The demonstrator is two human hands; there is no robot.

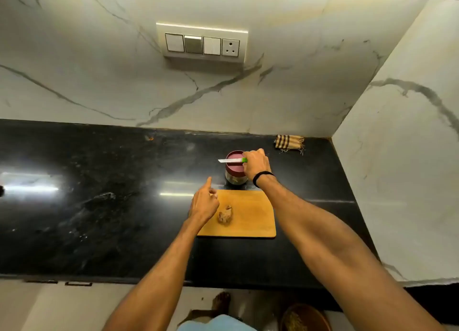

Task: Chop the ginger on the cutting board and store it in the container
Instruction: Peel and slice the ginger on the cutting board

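Note:
A lump of ginger (225, 214) lies near the middle of the wooden cutting board (250, 221) on the black counter. Just behind the board stands a clear container (234, 175) with a dark red lid. My right hand (257, 164) is over the container and grips a knife (229, 160) by its green handle, blade pointing left across the lid. My left hand (204, 201) hovers at the board's left edge beside the ginger, forefinger stretched out, the other fingers curled, holding nothing.
A folded striped cloth (289, 142) lies at the back right by the wall. Marble walls close the back and right side. A switch panel (201, 42) is on the back wall. A brown bowl (305, 317) sits on the floor below the counter's front edge.

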